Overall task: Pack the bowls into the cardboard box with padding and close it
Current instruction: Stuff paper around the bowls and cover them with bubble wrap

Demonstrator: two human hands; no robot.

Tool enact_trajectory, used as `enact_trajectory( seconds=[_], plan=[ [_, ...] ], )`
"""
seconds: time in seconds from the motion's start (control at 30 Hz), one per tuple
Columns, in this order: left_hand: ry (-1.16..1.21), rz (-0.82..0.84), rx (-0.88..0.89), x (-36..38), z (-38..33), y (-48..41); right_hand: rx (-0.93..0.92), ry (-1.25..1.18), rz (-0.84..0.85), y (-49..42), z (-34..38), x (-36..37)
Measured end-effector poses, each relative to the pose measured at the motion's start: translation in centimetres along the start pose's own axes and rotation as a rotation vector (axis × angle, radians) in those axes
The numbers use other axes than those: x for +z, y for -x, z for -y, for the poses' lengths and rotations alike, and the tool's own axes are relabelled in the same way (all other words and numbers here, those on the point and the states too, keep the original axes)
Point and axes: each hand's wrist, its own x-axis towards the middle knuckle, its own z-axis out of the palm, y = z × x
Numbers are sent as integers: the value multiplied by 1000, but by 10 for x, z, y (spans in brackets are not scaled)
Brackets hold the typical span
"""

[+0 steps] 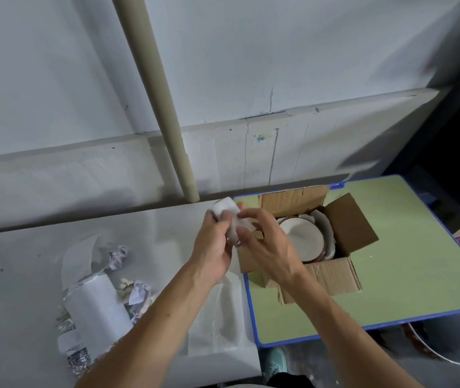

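Both forearms are stretched forward, and a soft white wad of padding (230, 219) is pinched between the left hand (213, 247) and the right hand (265, 242).

Fingers of both hands are closed on the wad, held just beside the near-left corner of the open cardboard box (326, 273) on the green table (405, 261). White bowls (302, 236) are seen stacked inside, flaps still raised. The padding is judged light and crushable, safely gripped anywhere; the bowls are likely fragile and slick, best supported under their rims.

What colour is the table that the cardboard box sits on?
The table is pale green with a blue edge, seen best in the head view, under the cardboard box.
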Motion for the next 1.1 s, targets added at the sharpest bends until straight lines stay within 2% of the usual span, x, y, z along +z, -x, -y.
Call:
enact_trajectory(
  seconds=[0.1,0.17,0.27,0.4,0.47,0.67,0.8,0.97,1.1],
  plan=[
    [-90,40,1,31,6,-2,100,-215,-16,-7,9,-29],
    [-178,-5,51,46,9,-8,121,-210,-34,-11,6,-53],
    [-480,-81,182,54,13,-17,159,-93,-69,-18,-9,-87],
    [-685,-17,276,59,22,-20,190,8,-102,-26,-24,-111],
    [-841,-41,329,59,29,-25,155,45,-93,-30,-29,-114],
    [-1516,-243,479,43,59,-36,5,437,-105,-37,-46,-132],
    [-1805,-223,528,43,83,-29,-92,611,-156,-36,-57,-145],
    [-1970,-224,539,51,97,-32,-72,739,-190,-33,-61,-166],
    [-1998,-121,599,52,99,-35,-59,708,-124,-35,-62,-171]
  ],
)
